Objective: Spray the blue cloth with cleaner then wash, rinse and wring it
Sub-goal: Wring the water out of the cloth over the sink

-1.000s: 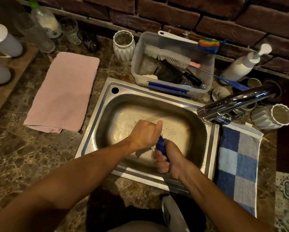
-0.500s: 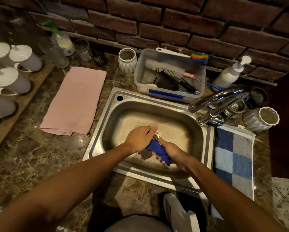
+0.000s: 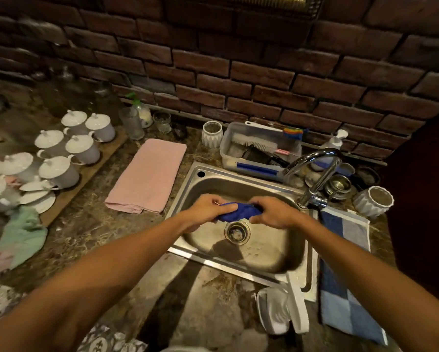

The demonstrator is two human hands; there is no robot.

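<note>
Cloth (image 3: 238, 212) (blue, bunched) between gripping left hand (image 3: 206, 208) and right hand (image 3: 271, 212), fingers curled around it.

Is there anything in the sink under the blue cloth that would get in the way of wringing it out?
Nothing visible. Left hand and right hand grip the blue cloth above the sink, with only the drain below.

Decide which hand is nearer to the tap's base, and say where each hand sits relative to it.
Right. The right hand grips the blue cloth just left of the tap's base; the left hand holds the cloth's other end, farther left over the sink.
</note>
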